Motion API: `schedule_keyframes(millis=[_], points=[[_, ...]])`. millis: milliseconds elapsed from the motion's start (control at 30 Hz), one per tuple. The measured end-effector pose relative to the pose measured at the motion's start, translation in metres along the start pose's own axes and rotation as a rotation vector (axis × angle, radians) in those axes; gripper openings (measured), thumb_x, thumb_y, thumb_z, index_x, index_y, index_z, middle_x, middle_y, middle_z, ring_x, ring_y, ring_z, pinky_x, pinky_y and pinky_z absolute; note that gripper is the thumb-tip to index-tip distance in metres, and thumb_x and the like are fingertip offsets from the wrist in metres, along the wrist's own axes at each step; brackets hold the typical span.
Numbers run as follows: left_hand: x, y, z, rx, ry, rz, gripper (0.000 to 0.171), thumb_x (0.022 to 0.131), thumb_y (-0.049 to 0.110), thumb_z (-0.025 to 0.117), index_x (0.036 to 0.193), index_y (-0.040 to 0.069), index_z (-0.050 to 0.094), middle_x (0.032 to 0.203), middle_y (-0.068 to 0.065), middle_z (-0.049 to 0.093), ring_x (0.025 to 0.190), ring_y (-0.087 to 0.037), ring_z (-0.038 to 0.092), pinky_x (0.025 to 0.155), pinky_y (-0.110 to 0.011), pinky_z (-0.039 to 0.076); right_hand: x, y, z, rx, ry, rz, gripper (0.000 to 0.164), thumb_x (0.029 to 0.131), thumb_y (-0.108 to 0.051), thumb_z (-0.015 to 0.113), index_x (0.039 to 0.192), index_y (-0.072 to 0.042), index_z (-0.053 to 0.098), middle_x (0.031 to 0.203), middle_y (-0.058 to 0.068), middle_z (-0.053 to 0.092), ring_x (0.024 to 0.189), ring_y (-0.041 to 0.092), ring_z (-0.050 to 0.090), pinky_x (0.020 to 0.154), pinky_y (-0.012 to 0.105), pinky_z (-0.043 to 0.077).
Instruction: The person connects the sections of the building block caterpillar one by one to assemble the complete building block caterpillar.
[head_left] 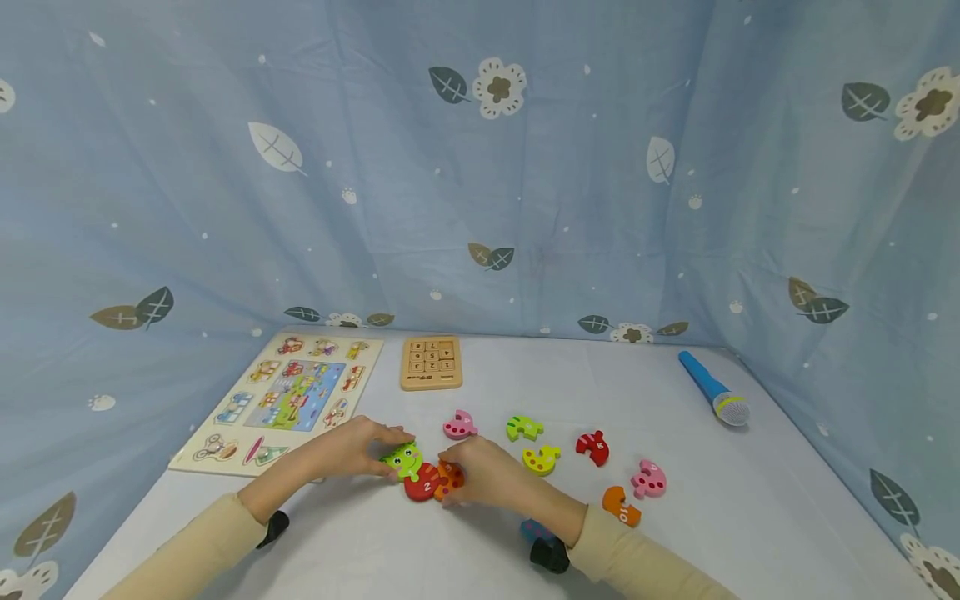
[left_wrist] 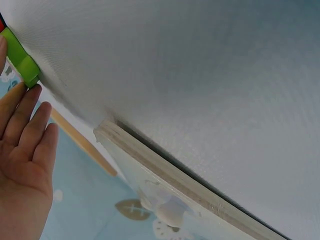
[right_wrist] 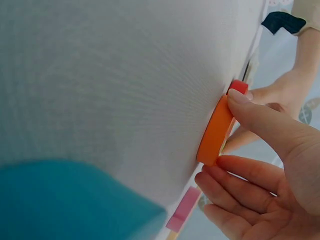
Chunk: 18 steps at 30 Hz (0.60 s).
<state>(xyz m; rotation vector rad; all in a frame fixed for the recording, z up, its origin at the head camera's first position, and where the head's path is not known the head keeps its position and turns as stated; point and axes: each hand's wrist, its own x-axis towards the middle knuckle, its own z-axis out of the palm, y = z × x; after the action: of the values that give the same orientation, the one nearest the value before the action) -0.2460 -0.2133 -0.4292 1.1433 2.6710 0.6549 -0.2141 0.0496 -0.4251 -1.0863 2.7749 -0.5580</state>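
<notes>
At three o'clock from the red piece (head_left: 420, 488), the half-closed right hand (head_left: 482, 472) pinched the orange piece (head_left: 448, 480); at eleven, the left hand (head_left: 358, 447) likewise pinched the green head (head_left: 406, 461). Seemingly light and stiff, they suited thick-edge grips. Beyond, at twelve, lay the number board (head_left: 432, 364).

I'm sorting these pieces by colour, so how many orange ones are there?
2 in view: one orange piece is pinched by the right hand, beside a red piece; a second orange piece, marked 10, lies near the right sleeve. More may be hidden under hands or arms.
</notes>
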Motion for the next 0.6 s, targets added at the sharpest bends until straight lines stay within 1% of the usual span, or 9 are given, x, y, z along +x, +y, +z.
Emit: schedule_keyframes(millis=[300, 367, 500, 600], points=[[0.0006, -0.0002, 0.0009, -0.007, -0.007, -0.016, 0.06, 0.077, 0.041, 0.077, 0.128, 0.011, 0.064, 0.13, -0.002, 0.059, 0.124, -0.024, 0.053, 0.103, -0.042, 0.045, 0.0011, -0.001, 0.0009, -0.02, 0.0, 0.009, 0.057, 0.07, -0.037, 0.086, 0.116, -0.007, 0.071, 0.109, -0.002, 0.071, 0.084, 0.001, 0.059, 0.079, 0.012, 0.051], [0.0007, -0.0001, 0.001, -0.001, -0.009, -0.017, 0.06, 0.077, 0.041, 0.077, 0.128, 0.012, 0.064, 0.13, -0.002, 0.059, 0.124, -0.024, 0.053, 0.103, -0.042, 0.045, 0.0009, -0.0016, 0.0009, -0.024, 0.002, 0.007, 0.057, 0.07, -0.037, 0.086, 0.116, -0.007, 0.07, 0.11, -0.002, 0.071, 0.085, 0.001, 0.059, 0.079, 0.013, 0.051], [0.0008, 0.0009, 0.0001, 0.012, -0.008, -0.019, 0.06, 0.077, 0.041, 0.077, 0.128, 0.011, 0.064, 0.13, -0.002, 0.06, 0.124, -0.024, 0.053, 0.103, -0.042, 0.045, -0.0001, -0.0024, -0.0001, -0.023, 0.006, -0.004, 0.057, 0.071, -0.036, 0.086, 0.116, -0.006, 0.07, 0.111, 0.0, 0.07, 0.091, 0.004, 0.062, 0.083, 0.015, 0.052], [0.0005, 0.002, -0.0004, 0.016, -0.007, -0.017, 0.059, 0.077, 0.039, 0.078, 0.128, 0.01, 0.064, 0.131, -0.004, 0.06, 0.124, -0.025, 0.053, 0.102, -0.043, 0.045, -0.0008, -0.002, -0.0009, -0.021, 0.005, -0.018, 0.058, 0.071, -0.036, 0.086, 0.118, -0.005, 0.069, 0.112, 0.001, 0.07, 0.092, 0.004, 0.062, 0.084, 0.016, 0.052]])
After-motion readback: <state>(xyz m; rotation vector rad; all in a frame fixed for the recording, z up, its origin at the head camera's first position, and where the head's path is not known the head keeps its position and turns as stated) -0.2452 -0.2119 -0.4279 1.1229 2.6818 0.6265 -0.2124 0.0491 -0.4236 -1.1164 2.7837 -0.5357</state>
